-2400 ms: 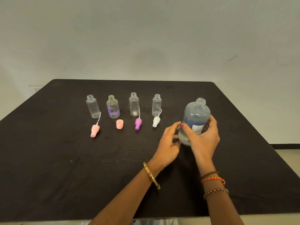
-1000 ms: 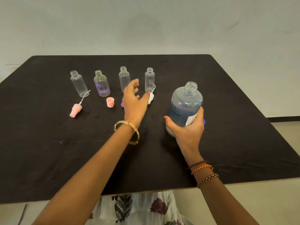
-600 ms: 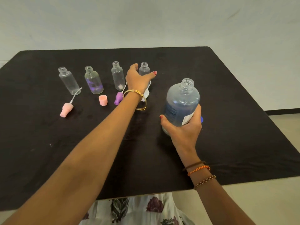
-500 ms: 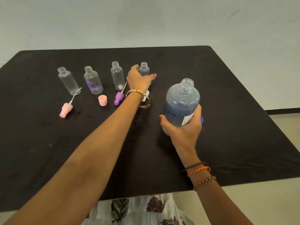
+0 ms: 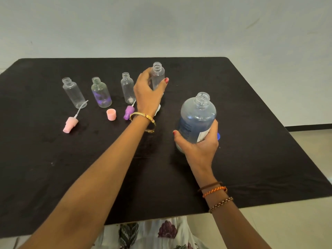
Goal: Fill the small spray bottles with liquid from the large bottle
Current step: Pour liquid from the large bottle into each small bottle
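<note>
The left hand (image 5: 146, 92) was wrapped around the rightmost small clear plastic spray bottle (image 5: 158, 74), uncapped and upright at the right end of the row. The right hand (image 5: 198, 145) gripped the lower body of the large translucent bottle of blue liquid (image 5: 196, 116), open-necked and upright. To the left on the black table (image 5: 251, 141) stood three more small clear bottles (image 5: 126, 87), with a pink spray head (image 5: 70, 124), a pink cap (image 5: 111, 114) and a purple spray head (image 5: 128, 112) lying in front of them.

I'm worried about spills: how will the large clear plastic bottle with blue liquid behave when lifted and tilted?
The large clear plastic bottle looks only partly full, so probably moderately heavy, its liquid sloshing as it tilts. Its neck is uncapped, so a quick tip would likely spill. The right hand wraps its lower body, which seems a steady grip.
</note>
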